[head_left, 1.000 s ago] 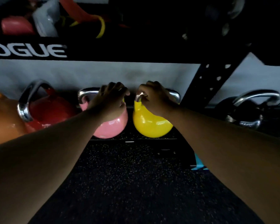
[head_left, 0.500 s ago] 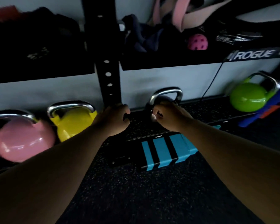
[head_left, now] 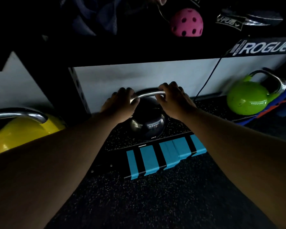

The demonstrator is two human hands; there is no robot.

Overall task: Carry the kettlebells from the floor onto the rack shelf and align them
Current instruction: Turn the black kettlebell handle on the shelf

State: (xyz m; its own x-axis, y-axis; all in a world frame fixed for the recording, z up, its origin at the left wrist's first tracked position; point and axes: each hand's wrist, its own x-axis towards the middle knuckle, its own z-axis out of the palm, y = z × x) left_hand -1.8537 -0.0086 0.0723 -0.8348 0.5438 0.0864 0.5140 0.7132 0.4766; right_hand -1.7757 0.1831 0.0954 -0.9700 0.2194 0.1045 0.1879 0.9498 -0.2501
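A black kettlebell (head_left: 147, 124) marked 4KG stands on the low rack shelf (head_left: 122, 139), its steel handle across the top. My left hand (head_left: 120, 104) is closed on the left end of that handle. My right hand (head_left: 173, 100) is closed on the right end. A yellow kettlebell (head_left: 21, 129) sits on the shelf at the far left, partly behind my left forearm. A green kettlebell (head_left: 248, 98) rests on the shelf at the right, tilted with its handle toward the right.
A black rack upright (head_left: 68, 90) stands between the yellow and black kettlebells. A blue and black striped block (head_left: 165, 156) lies on the floor against the shelf's front edge. An upper shelf beam reads ROGUE (head_left: 266, 47); a pink holed ball (head_left: 186, 23) sits above it. A thin cable (head_left: 206, 80) hangs behind.
My view swung right, away from the pink and yellow kettlebells. Both hands left those handles and now grip the black kettlebell's handle, one at each end.
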